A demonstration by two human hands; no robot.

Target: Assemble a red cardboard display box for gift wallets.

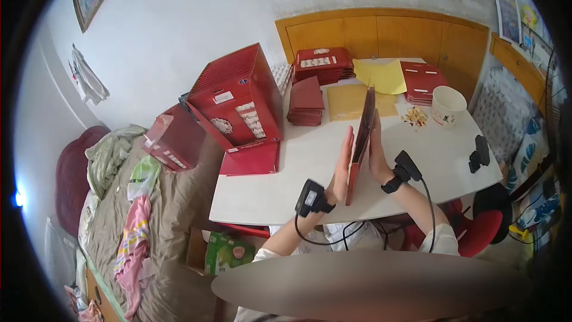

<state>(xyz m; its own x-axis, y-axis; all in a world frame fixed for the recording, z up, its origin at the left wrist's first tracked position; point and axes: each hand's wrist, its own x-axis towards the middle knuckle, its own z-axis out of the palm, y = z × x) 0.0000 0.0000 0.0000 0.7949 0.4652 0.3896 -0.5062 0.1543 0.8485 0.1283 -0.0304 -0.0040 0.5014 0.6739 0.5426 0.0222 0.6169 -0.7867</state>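
A flat red cardboard piece, seen nearly edge-on, stands upright over the front part of the white table. My left hand lies flat along its left face, fingers stretched upward. Against its right face rests my right hand, also with straight fingers, so the cardboard is held between both palms. Its lower end reaches down near the table's front edge; whether it touches the table I cannot tell. Black devices on straps, with cables, sit on both wrists.
Large stacked red boxes rise at the left, beside small red stacks. Further back lie red packages, yellow sheets and more red cardboard. A white tub stands near scattered small pieces; a black device lies right.
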